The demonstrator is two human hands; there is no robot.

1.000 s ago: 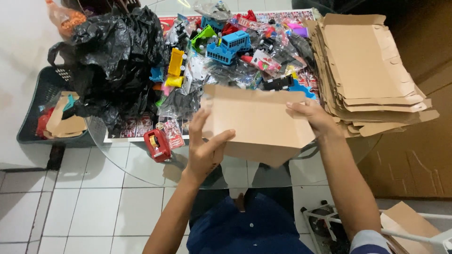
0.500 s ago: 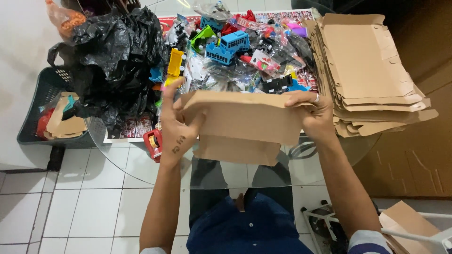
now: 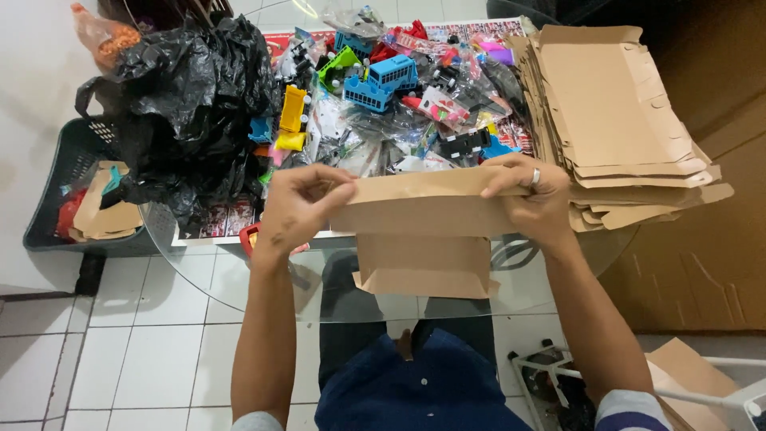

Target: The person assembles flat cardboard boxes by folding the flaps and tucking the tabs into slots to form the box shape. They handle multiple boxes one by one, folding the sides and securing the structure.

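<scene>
A brown cardboard box blank (image 3: 423, 231) is held over the near edge of a round glass table (image 3: 239, 295), partly folded, with a flap hanging down toward me. My left hand (image 3: 299, 206) pinches its upper left corner. Its upper right edge is gripped by my right hand (image 3: 531, 199), which wears a ring. Just beyond the hands lies a heap of plastic toy vehicles (image 3: 383, 88) in clear wrappers, blue, yellow, green and red.
A tall stack of flat cardboard blanks (image 3: 614, 120) lies on the table at the right. A black plastic bag (image 3: 187, 96) bulges at the left, over a dark basket (image 3: 72, 199) with card scraps. More cardboard leans at the right. White tiled floor lies below.
The cardboard was broad and flat a second ago; both hands have since folded its top down into a narrow band and shifted their grip to its upper corners.
</scene>
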